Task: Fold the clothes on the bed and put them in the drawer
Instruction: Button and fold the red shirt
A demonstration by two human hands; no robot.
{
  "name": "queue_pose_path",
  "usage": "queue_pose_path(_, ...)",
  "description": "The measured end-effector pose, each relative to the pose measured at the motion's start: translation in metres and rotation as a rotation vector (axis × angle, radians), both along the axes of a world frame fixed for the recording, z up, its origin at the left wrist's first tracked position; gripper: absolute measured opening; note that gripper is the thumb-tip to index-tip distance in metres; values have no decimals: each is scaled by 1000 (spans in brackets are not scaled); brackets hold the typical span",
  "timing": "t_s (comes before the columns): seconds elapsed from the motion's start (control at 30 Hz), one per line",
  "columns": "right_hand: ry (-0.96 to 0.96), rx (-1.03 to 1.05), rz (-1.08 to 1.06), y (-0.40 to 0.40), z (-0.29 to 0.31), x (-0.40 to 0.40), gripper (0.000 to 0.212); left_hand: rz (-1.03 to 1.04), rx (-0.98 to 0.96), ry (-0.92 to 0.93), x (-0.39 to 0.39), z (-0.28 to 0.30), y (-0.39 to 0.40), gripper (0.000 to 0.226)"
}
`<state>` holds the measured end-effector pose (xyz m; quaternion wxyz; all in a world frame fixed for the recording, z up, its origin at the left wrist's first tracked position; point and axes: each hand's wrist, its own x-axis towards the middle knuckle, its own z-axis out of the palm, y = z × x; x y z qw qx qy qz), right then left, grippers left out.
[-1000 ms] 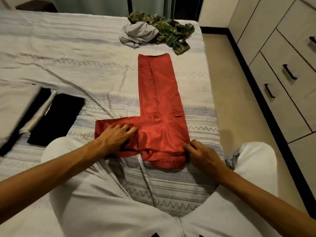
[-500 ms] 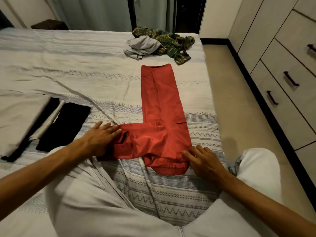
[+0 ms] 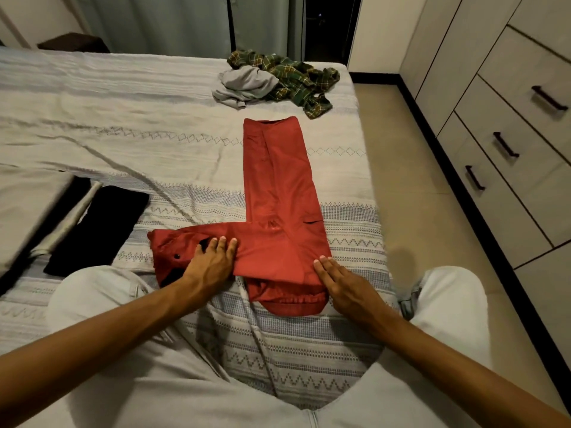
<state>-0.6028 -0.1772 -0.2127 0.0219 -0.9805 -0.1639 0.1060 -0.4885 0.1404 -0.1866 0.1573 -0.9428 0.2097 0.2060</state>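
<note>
A red shirt [image 3: 279,193] lies on the bed [image 3: 123,118], folded into a long strip with one sleeve laid across to the left. My left hand [image 3: 211,261] presses flat on that sleeve, fingers straight. At the shirt's near right corner my right hand [image 3: 340,282] rests flat beside the collar end. Further back lie a crumpled grey garment [image 3: 244,84] and a green plaid shirt [image 3: 296,77]. The drawers [image 3: 506,156] of the cabinet on the right are all closed.
Folded black clothes [image 3: 102,223] and a pale folded piece [image 3: 27,205] lie at the left of the bed. My knees in light trousers [image 3: 448,304] rest on the bed's near edge. A tiled floor strip [image 3: 417,196] separates bed and cabinet.
My left hand slid right along the sleeve, from its cuff end toward the shirt's body. My right hand flattened and moved slightly onto the shirt's near right corner.
</note>
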Motion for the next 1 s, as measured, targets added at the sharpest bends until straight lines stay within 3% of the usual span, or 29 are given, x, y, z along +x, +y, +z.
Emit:
queue_pose_path(0.23, 155, -237, 113, 4, 15, 14, 69, -67, 158, 172, -3, 15, 11, 89)
queue_pose_path(0.37, -143, 157, 57, -6, 37, 29, 44, 34, -51, 370, 27, 35, -2, 100)
queue_pose_path(0.43, -266, 296, -25, -4, 41, 57, 40, -6, -241, 301, 51, 43, -14, 93)
queue_pose_path(0.57, -293, 277, -152, 17, 37, 134, 53, -104, -424, 76, 97, 27, -60, 77)
queue_pose_path(0.73, -86, 143, -190, 39, -2, 220, 64, 45, -535, -7, 150, -21, -108, 72)
queue_pose_path(0.8, -29, 89, -305, 30, -18, 240, 70, 54, -538, -23, 174, -38, -110, 71)
queue_pose_path(0.9, -54, 44, -505, 1, -31, 259, 79, 50, -578, -39, 218, -54, -111, 75)
queue_pose_path(1.0, -69, 113, -567, -13, -32, 290, 83, 68, -614, -49, 268, -60, -115, 79)
